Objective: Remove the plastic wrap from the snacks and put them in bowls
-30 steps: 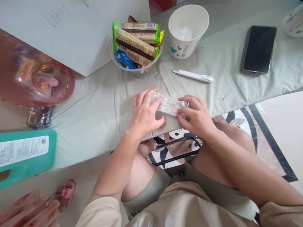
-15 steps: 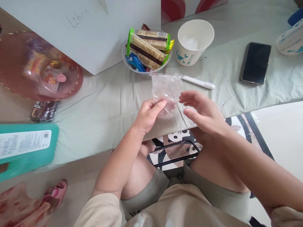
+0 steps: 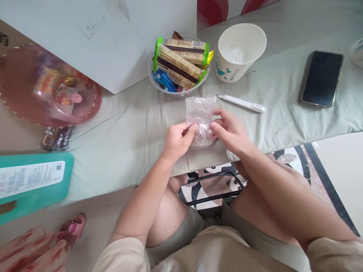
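Both my hands hold a small clear plastic bag [image 3: 200, 113] upright just above the near edge of the cloth-covered table [image 3: 127, 124]. My left hand [image 3: 178, 140] pinches the bag's left side between thumb and fingers. My right hand [image 3: 229, 130] grips its right side, fingers closed on the plastic. Something small and pale sits crumpled in the bag's lower part; I cannot make out what it is.
Behind the bag stand a clear bowl of wrapped snack bars [image 3: 179, 64], a white paper cup [image 3: 240, 51] and a white pen-like tool [image 3: 241, 103]. A phone [image 3: 321, 78] lies right. A pink dish [image 3: 48, 88], dark packet [image 3: 58, 136] and teal box [image 3: 32, 181] lie left.
The bag lay flat under both hands a second ago. My left hand lifted it upright, and my right hand, open half a second ago, has now closed on its right side.
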Available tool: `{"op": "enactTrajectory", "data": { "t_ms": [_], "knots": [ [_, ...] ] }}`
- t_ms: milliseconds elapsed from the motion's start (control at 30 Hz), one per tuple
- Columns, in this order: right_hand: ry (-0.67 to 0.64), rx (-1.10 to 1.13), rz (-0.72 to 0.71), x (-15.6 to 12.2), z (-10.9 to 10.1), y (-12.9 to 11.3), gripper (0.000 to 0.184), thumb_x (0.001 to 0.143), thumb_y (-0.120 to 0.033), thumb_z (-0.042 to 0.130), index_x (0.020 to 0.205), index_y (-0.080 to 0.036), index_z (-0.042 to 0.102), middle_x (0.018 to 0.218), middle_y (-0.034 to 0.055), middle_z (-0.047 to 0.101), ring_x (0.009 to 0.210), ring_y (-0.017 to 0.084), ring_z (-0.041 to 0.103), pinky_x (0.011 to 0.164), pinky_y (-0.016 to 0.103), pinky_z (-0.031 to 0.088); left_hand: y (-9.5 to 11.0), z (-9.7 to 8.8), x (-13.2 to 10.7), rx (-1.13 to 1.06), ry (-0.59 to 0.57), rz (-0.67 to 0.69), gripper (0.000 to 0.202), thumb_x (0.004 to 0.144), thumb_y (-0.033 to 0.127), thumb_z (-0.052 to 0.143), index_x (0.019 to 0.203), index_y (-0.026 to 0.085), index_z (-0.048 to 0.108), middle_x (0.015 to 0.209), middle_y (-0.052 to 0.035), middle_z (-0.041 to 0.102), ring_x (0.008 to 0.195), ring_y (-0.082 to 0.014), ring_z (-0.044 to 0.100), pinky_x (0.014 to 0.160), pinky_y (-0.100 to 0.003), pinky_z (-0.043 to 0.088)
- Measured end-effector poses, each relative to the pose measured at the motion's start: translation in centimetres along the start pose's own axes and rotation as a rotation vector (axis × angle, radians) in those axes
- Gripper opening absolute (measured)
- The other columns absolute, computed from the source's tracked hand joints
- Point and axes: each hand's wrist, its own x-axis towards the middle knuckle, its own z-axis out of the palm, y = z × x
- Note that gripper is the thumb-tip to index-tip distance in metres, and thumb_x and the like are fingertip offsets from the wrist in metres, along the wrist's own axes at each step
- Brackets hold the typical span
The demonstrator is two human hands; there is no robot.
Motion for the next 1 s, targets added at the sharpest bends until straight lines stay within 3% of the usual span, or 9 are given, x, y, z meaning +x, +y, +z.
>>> {"op": "enactTrajectory", "data": {
  "t_ms": [100,200,367,467,567,767,1000],
  "knots": [
    [0.022,-0.127,-0.043,0.2,0.4,-0.4,0.046,0.079,-0.063,0.077,0.096,-0.023,0.062,0.073,-0.0014,0.063,0.066,0.015,0.058,0.058,0.03,0.046,-0.1,0.3,-0.3,0.0,0.006,0.017,0.053,0.088,0.057,0.07,0.056,0.019,0.053,0.057,0.0009,0.046,0.057,-0.0109,0.04,0.052,-0.026,0.032],
    [0.033,-0.133,-0.059,0.7,0.3,-0.6,0.028,0.084,-0.048,0.072,0.085,-0.022,0.061,0.071,-0.0011,0.061,0.064,0.014,0.055,0.059,0.029,0.045,-0.8,0.3,-0.4,-0.073,0.068,-0.006,0.056,0.088,0.06,0.072,0.056,0.019,0.052,0.058,0.0009,0.046,0.058,-0.0111,0.042,0.053,-0.027,0.035],
    [0.307,-0.154,-0.15,0.5,-0.5,-0.8,0.008,0.088,-0.031,0.062,0.092,-0.024,0.059,0.075,-0.0006,0.062,0.064,0.014,0.057,0.06,0.03,0.046,-1.7,0.2,0.0,-0.233,0.164,-0.051,0.051,0.086,0.059,0.076,0.059,0.02,0.058,0.057,0.0024,0.049,0.056,-0.0102,0.046,0.054,-0.025,0.042],
    [0.238,-0.267,-0.296,-0.2,-0.2,-0.9,0.012,0.088,-0.035,0.066,0.089,-0.023,0.063,0.075,-0.0006,0.062,0.064,0.013,0.054,0.06,0.03,0.043,-1.9,0.6,0.0,-0.275,0.194,-0.049,0.05,0.084,0.059,0.08,0.059,0.019,0.061,0.057,0.0026,0.052,0.056,-0.0102,0.051,0.054,-0.024,0.043],
    [0.168,-0.351,-0.347,-0.7,0.8,-0.8,0.017,0.084,-0.037,0.073,0.086,-0.021,0.067,0.075,-0.0007,0.062,0.064,0.012,0.052,0.062,0.029,0.042,-1.9,1.2,-0.2,-0.341,0.197,-0.056,0.048,0.08,0.057,0.085,0.06,0.018,0.064,0.059,0.002,0.057,0.06,-0.0111,0.056,0.056,-0.024,0.045],
    [0.141,-0.22,-0.255,-0.4,1.0,-0.9,0.018,0.088,-0.031,0.066,0.075,-0.021,0.061,0.069,-0.0011,0.06,0.063,0.011,0.05,0.063,0.029,0.04,-1.2,1.6,-0.1,-0.482,0.179,-0.08,0.042,0.076,0.056,0.089,0.066,0.019,0.073,0.061,0.002,0.06,0.059,-0.0103,0.057,0.055,-0.023,0.046],
    [0.15,-0.042,-0.079,0.0,0.0,-0.9,0.016,0.091,-0.036,0.064,0.088,-0.023,0.055,0.071,-0.0024,0.066,0.061,0.011,0.055,0.061,0.028,0.041,-0.7,1.4,0.3,-0.532,0.179,-0.124,0.044,0.067,0.061,0.092,0.069,0.019,0.077,0.065,0.0004,0.068,0.059,-0.0115,0.061,0.057,-0.024,0.05]
  ]
}}
